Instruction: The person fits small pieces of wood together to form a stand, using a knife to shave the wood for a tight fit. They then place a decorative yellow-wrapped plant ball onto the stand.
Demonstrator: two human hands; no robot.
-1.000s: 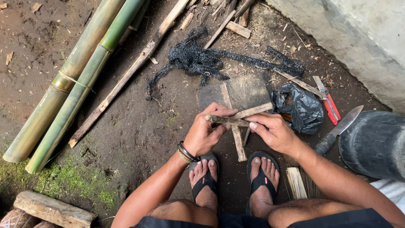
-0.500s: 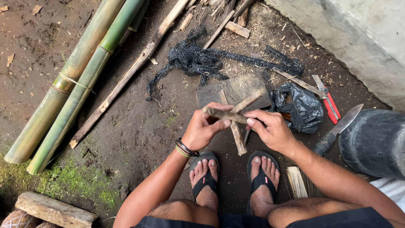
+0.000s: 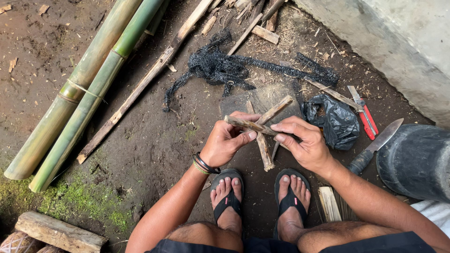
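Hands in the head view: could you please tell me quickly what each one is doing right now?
Left hand: closed on the near end of a thin wooden stick.
Right hand: fingers pinching the same stick further along.

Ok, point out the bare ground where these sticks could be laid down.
Most open: the dark soil between the long wooden slat and the left hand, running down toward the moss. Crowded: right of the right hand, where the black bag, red cutter, knife and dark tub sit close together; black netting fills the ground above.
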